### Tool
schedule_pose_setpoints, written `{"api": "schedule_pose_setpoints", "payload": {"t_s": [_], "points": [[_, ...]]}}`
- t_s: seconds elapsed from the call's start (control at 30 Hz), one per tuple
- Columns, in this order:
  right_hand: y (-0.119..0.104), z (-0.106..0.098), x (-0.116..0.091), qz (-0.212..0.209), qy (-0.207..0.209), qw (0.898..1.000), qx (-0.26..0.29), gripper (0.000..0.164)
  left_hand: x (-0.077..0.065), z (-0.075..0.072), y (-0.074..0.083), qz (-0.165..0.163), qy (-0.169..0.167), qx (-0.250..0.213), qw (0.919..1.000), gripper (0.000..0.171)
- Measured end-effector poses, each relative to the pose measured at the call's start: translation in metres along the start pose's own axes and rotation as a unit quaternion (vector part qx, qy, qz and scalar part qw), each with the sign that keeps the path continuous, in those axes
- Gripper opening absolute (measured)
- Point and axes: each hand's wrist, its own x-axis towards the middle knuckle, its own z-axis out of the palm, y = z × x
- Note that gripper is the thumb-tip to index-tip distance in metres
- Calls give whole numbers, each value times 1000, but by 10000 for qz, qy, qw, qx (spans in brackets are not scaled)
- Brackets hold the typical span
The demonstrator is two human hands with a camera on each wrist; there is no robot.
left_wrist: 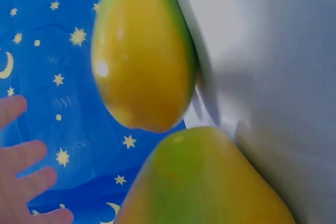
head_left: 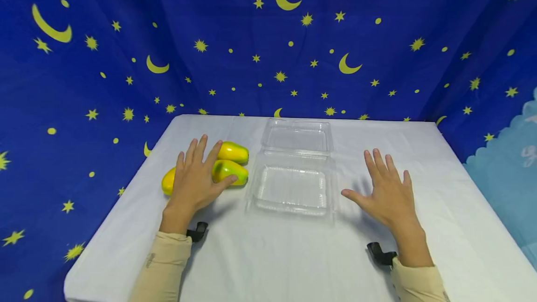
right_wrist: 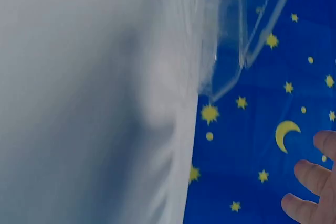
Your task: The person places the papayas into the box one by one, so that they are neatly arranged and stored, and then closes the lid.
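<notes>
Three yellow-green papayas lie on the left of the table: a far one (head_left: 235,152), a middle one (head_left: 224,170) and a left one (head_left: 168,181) partly hidden by my left hand (head_left: 194,178). That hand is held over them, fingers spread; whether it touches any, I cannot tell. Two papayas (left_wrist: 144,51) fill much of the left wrist view, with fingers (left_wrist: 31,153) at its left edge. Right of them a clear plastic clamshell box (head_left: 291,189) lies with its lid (head_left: 297,136) folded back. Beyond its right side my right hand (head_left: 388,195) hovers, fingers spread and holding nothing.
A white cloth covers the table (head_left: 251,264). Blue curtain (head_left: 235,22) with yellow moons and stars hangs behind and at the sides. Dark wrist-worn mounts (head_left: 381,254) stick out by both beige sleeves (head_left: 163,264).
</notes>
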Motion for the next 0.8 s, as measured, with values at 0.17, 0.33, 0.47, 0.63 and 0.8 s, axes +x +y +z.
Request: {"api": "schedule_pose_setpoints", "payload": {"t_s": [0.17,0.33,0.47,0.63,0.8], "points": [[-10,7,2,-67,-202,9991,356,111,-8,-5,-1,17,55,-323,9995,92],[-20,11,2,-197,-383,9973,603,107,-18,-11,-1,-4,335,-488,9982,85],[-27,15,0,-296,-520,9957,707,106,-29,-16,-4,-62,573,-658,9962,81],[-32,19,-2,-467,-537,9938,855,105,-47,-19,-11,-198,634,-866,9940,76],[-35,23,-3,-605,-499,9922,965,105,-61,-20,-21,-364,671,-1072,9913,67]]}}
